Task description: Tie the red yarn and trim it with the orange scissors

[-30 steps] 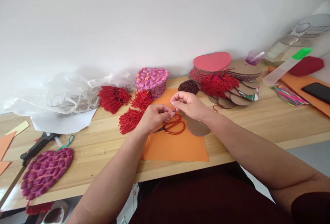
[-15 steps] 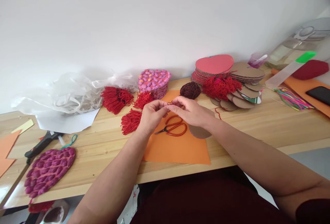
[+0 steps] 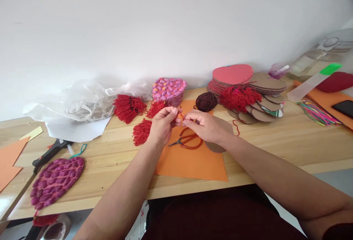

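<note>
My left hand [image 3: 163, 124] is closed, with thumb and finger pinching a thin piece of red yarn [image 3: 182, 116]. Close beside it, my right hand [image 3: 200, 123] pinches the same yarn, which spans the small gap between them. Below the hands, scissors [image 3: 191, 139] with orange-red handles lie on an orange paper sheet [image 3: 190, 166]. A dark brown yarn ball [image 3: 206, 101] sits just behind my right hand, and a piece of brown cardboard [image 3: 216, 147] is partly under my right wrist. Red yarn tassels [image 3: 142, 132] lie left of my left hand.
At the back stand pink heart-decorated stacks [image 3: 169, 89] and cut cardboard hearts [image 3: 233, 73] with red yarn [image 3: 239, 98] in front. Left are a plastic bag [image 3: 74, 102], a glue gun [image 3: 52, 154] and a purple heart [image 3: 57, 181]. Colourful cords [image 3: 318, 113] lie right.
My hands have drawn slightly apart, and red yarn now shows stretched between them. The whole view has shifted a little, so things on the table appear lower and further right.
</note>
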`<state>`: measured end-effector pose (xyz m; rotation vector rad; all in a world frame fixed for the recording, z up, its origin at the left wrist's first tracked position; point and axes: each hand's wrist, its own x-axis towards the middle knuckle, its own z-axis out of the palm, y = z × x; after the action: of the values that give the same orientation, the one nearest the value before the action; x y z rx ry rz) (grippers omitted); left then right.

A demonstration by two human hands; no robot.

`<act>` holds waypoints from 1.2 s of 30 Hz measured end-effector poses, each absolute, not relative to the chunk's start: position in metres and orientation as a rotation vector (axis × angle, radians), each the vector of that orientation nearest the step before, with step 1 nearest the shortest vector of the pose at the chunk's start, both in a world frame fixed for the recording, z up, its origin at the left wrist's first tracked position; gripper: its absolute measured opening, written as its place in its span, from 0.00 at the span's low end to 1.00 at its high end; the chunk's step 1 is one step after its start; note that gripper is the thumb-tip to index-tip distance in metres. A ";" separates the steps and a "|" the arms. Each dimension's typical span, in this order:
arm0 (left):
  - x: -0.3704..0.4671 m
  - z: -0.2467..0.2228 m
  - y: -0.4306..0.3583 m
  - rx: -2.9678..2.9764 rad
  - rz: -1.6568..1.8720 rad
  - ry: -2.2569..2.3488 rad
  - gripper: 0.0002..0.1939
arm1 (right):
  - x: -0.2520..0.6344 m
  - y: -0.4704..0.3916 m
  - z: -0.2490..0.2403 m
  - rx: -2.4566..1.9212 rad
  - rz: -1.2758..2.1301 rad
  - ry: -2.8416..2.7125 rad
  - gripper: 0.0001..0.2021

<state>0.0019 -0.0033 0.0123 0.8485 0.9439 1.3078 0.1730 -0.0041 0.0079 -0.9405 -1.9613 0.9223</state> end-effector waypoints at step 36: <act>0.001 0.025 -0.006 0.687 1.299 0.826 0.11 | 0.167 -0.005 -0.001 -0.767 1.686 -1.600 0.14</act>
<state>0.0005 -0.0055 0.0252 0.6867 0.8259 1.2994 0.1674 -0.0054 -0.0006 -0.7672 -1.6002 1.6863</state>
